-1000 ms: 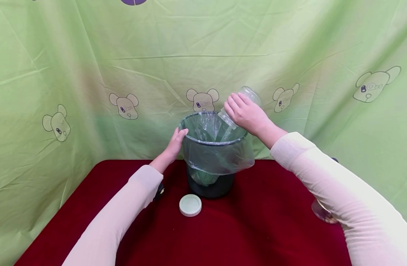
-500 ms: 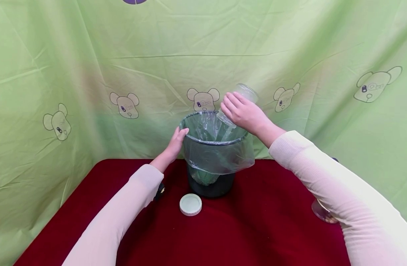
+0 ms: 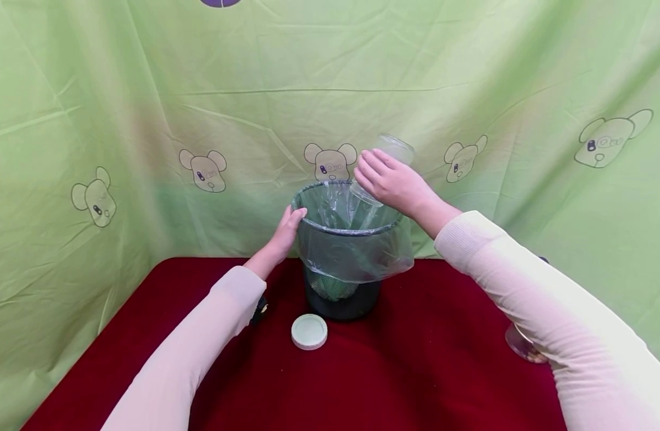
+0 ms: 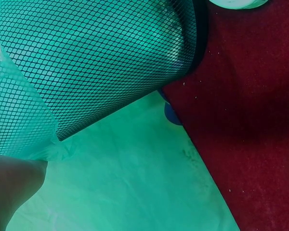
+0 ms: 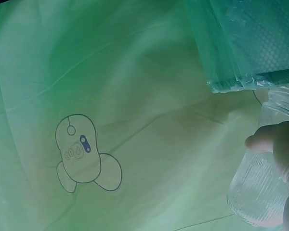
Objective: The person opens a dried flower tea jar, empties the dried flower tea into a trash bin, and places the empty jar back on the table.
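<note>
The jar (image 3: 398,149) has edged toward ten o'clock, gripped in the right hand (image 3: 392,184), long axis slanting toward seven over the bin (image 3: 356,304); left hand (image 3: 284,233) holds the bin at nine.

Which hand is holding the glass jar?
The right hand: it grips the tilted jar, while the left hand holds the bin.

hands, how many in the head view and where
2: the left hand touches the bin near its rim; the right hand grips a tilted glass jar at the bin's opening. No others show.
</note>
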`<move>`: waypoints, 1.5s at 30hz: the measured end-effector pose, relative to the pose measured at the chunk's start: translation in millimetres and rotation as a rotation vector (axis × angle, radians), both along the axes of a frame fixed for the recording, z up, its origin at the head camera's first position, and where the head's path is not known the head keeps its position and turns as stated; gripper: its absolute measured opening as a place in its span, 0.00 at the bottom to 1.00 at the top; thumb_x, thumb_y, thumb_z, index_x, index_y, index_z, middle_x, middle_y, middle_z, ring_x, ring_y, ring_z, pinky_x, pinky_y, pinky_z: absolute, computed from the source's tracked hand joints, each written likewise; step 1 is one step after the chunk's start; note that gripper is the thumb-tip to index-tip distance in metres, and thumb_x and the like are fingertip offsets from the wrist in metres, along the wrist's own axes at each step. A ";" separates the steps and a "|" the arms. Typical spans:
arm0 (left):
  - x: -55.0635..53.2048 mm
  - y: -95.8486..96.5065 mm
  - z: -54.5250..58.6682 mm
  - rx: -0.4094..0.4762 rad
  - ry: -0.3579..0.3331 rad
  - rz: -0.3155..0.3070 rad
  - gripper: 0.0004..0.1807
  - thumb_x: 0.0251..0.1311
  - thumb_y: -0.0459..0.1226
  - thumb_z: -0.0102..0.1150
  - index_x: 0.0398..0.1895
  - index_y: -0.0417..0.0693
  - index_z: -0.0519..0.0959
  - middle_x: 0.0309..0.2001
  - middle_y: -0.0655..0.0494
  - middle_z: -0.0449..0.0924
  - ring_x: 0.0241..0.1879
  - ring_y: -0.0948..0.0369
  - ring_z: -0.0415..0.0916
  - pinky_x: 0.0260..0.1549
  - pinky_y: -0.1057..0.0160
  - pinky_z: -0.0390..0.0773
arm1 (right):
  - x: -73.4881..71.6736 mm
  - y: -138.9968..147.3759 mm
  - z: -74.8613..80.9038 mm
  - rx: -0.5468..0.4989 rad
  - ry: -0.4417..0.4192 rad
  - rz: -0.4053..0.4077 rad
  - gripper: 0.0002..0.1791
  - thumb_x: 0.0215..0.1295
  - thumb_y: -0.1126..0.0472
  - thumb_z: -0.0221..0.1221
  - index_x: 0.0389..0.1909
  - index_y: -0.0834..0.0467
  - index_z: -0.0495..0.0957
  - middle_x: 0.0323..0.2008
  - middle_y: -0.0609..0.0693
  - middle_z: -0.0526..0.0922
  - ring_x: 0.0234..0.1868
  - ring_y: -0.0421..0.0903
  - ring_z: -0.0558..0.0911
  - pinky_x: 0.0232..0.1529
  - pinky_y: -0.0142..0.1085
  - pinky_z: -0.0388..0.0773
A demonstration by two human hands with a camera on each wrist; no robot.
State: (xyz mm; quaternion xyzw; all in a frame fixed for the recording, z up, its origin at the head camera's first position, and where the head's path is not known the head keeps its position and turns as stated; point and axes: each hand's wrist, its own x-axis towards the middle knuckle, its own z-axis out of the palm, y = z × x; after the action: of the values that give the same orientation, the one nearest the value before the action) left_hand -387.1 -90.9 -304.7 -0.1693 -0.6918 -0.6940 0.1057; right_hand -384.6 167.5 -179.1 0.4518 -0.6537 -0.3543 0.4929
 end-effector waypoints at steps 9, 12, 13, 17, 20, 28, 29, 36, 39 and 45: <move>-1.0 -0.7 -1.2 -0.002 -0.001 0.003 0.36 0.63 0.46 0.43 0.70 0.33 0.55 0.65 0.38 0.59 0.63 0.50 0.57 0.64 0.54 0.54 | 3.5 -3.6 3.1 0.081 0.057 -0.038 0.20 0.69 0.73 0.40 0.57 0.65 0.72 0.57 0.63 0.74 0.62 0.58 0.70 0.69 0.47 0.55; 3.5 -0.6 2.4 -0.004 -0.007 -0.005 0.36 0.63 0.45 0.43 0.69 0.32 0.55 0.65 0.37 0.59 0.63 0.50 0.57 0.64 0.54 0.54 | 5.8 -4.7 5.5 0.137 0.074 -0.111 0.20 0.68 0.71 0.47 0.60 0.63 0.71 0.60 0.62 0.73 0.64 0.56 0.68 0.70 0.46 0.51; 3.8 -0.4 2.7 -0.005 -0.006 -0.004 0.36 0.63 0.45 0.43 0.69 0.32 0.55 0.64 0.37 0.59 0.63 0.50 0.57 0.64 0.54 0.54 | 6.3 -4.9 6.1 0.155 0.080 -0.132 0.21 0.67 0.71 0.49 0.61 0.63 0.70 0.61 0.61 0.72 0.65 0.56 0.68 0.70 0.46 0.50; 0.0 0.4 0.3 -0.006 -0.002 0.006 0.36 0.62 0.46 0.43 0.68 0.32 0.56 0.64 0.38 0.60 0.62 0.50 0.57 0.63 0.54 0.55 | 7.8 -6.2 8.3 0.206 0.091 -0.160 0.23 0.66 0.69 0.52 0.62 0.61 0.70 0.62 0.60 0.72 0.66 0.55 0.66 0.71 0.46 0.49; 0.5 0.8 0.5 -0.003 -0.002 0.005 0.36 0.62 0.46 0.43 0.69 0.32 0.56 0.64 0.38 0.60 0.62 0.50 0.57 0.64 0.53 0.55 | 7.3 -7.2 9.0 0.241 0.112 -0.157 0.23 0.67 0.67 0.52 0.63 0.60 0.70 0.62 0.59 0.72 0.66 0.55 0.66 0.71 0.46 0.48; 2.6 0.9 1.0 0.000 -0.001 0.008 0.35 0.62 0.45 0.43 0.68 0.32 0.56 0.63 0.38 0.60 0.61 0.51 0.57 0.63 0.55 0.55 | 6.3 -10.4 7.8 0.318 0.181 -0.142 0.22 0.68 0.63 0.49 0.62 0.57 0.70 0.62 0.57 0.72 0.66 0.53 0.67 0.71 0.45 0.49; 2.7 0.9 1.0 0.000 -0.001 0.009 0.35 0.62 0.45 0.43 0.68 0.32 0.56 0.63 0.38 0.60 0.61 0.51 0.57 0.63 0.55 0.55 | 6.7 -10.7 7.6 0.328 0.189 -0.146 0.22 0.68 0.63 0.49 0.63 0.57 0.70 0.63 0.57 0.71 0.66 0.53 0.67 0.71 0.45 0.49; 2.0 1.4 0.9 -0.006 0.004 0.005 0.35 0.62 0.45 0.43 0.68 0.31 0.56 0.64 0.37 0.60 0.62 0.50 0.58 0.63 0.53 0.56 | 7.0 -10.4 4.8 0.385 0.210 -0.174 0.24 0.68 0.62 0.50 0.65 0.54 0.68 0.64 0.56 0.70 0.67 0.52 0.65 0.71 0.44 0.48; 1.8 1.5 0.7 -0.009 0.003 0.007 0.35 0.62 0.46 0.43 0.68 0.32 0.56 0.63 0.37 0.60 0.62 0.50 0.58 0.63 0.54 0.56 | 7.1 -9.5 4.0 0.393 0.200 -0.181 0.25 0.68 0.62 0.51 0.66 0.55 0.67 0.65 0.56 0.69 0.68 0.52 0.64 0.71 0.44 0.47; 1.4 1.6 0.5 0.001 0.012 0.007 0.36 0.61 0.46 0.43 0.68 0.31 0.56 0.64 0.37 0.60 0.62 0.50 0.58 0.63 0.55 0.56 | 7.1 -9.7 2.9 0.398 0.220 -0.182 0.25 0.68 0.61 0.50 0.66 0.54 0.67 0.65 0.56 0.69 0.68 0.52 0.64 0.71 0.44 0.46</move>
State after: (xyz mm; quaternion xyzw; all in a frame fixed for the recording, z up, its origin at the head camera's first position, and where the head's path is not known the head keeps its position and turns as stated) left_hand -385.8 -89.3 -304.2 -0.1710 -0.6914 -0.6930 0.1122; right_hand -377.5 157.8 -176.2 0.4381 -0.5515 -0.5661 0.4283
